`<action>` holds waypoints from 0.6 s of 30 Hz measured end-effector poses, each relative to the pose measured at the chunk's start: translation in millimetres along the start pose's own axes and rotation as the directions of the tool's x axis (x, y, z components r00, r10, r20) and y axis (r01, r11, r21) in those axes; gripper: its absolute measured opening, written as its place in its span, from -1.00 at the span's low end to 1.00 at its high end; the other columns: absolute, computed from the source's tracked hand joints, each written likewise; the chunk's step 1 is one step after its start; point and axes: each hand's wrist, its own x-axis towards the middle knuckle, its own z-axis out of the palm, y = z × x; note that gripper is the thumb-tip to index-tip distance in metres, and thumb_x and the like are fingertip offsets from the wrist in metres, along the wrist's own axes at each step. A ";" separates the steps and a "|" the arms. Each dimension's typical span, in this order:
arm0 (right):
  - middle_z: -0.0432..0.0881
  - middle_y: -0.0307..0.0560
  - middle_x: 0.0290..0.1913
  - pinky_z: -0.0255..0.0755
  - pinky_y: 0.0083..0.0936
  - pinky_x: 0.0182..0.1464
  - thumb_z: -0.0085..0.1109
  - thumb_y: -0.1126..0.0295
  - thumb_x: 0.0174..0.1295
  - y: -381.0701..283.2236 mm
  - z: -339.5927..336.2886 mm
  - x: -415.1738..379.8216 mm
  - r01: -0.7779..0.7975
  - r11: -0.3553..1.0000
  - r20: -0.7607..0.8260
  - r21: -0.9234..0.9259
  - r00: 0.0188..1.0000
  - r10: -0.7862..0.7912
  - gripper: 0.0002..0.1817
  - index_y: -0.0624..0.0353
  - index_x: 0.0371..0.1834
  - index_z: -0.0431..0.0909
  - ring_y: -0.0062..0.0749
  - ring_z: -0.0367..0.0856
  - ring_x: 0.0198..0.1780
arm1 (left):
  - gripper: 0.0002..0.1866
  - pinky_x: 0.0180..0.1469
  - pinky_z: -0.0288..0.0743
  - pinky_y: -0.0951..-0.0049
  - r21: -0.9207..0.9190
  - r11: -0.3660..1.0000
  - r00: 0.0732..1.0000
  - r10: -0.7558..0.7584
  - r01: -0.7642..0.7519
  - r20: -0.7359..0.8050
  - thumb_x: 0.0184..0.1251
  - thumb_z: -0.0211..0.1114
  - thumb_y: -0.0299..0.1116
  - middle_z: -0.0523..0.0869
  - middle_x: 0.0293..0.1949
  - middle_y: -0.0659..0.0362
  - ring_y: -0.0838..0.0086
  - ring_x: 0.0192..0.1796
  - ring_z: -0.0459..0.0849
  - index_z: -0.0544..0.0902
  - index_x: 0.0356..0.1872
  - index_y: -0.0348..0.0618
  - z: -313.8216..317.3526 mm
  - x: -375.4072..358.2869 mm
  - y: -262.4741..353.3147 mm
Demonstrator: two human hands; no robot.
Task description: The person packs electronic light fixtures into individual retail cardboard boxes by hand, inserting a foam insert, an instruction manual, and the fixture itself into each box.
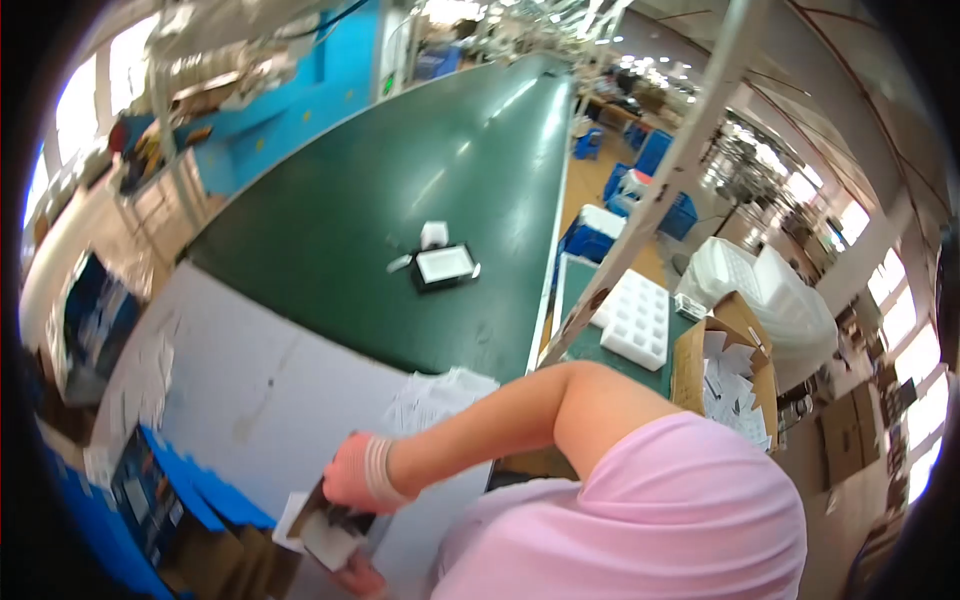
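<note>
My right hand (358, 476), in a pink glove with a striped cuff, is closed on the upper side of a small open box (332, 538) with white and dark parts. Below it, my left hand (360, 577) presses its fingers against the box's lower side; part of this hand is cut off by the frame edge. The box is over the near edge of a pale work surface (250, 390). What lies inside the box is too blurred to tell. Printed papers (435, 398) lie beyond my right forearm.
A green conveyor belt (350, 200) runs away ahead, carrying a black-framed white tray (445, 264) and a small white box (434, 235). On the right are white foam trays (636, 320) and a carton of papers (735, 385). Blue sheets (195, 485) and cartons stand lower left.
</note>
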 end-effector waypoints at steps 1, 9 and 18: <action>0.68 -0.02 -0.11 0.60 -0.25 -0.16 0.31 0.25 0.00 -2.4 -1.2 -5.4 -0.005 0.997 0.066 -0.073 0.998 0.009 -0.67 0.13 -0.17 0.61 -0.09 0.71 -0.10 | -0.32 0.37 0.24 0.25 -0.144 0.989 0.999 -0.029 0.027 -0.013 0.18 0.19 -0.43 0.43 0.30 -0.05 0.21 0.30 0.42 0.27 0.38 -0.41 11.2 -4.7 19.7; 0.73 0.00 -0.15 0.61 -0.27 -0.13 0.28 0.31 0.02 2.3 12.4 4.8 -0.006 0.993 0.112 -0.118 0.994 0.019 -0.73 0.16 -0.20 0.66 -0.10 0.72 -0.08 | -0.37 0.26 0.40 0.16 -0.357 0.930 0.994 -0.104 0.090 -0.018 0.16 0.30 -0.33 0.52 0.21 -0.08 0.13 0.18 0.52 0.42 0.27 -0.37 48.1 14.4 50.2; 0.74 -0.05 -0.12 0.62 -0.31 -0.15 0.30 0.29 0.04 -0.1 18.8 12.1 0.050 0.977 0.209 -0.209 0.978 -0.005 -0.72 0.12 -0.18 0.71 -0.14 0.72 -0.07 | -0.36 0.30 0.32 0.26 -0.241 0.970 0.998 -0.032 0.043 0.052 0.16 0.23 -0.39 0.48 0.23 -0.05 0.21 0.23 0.48 0.35 0.31 -0.39 54.3 15.2 61.5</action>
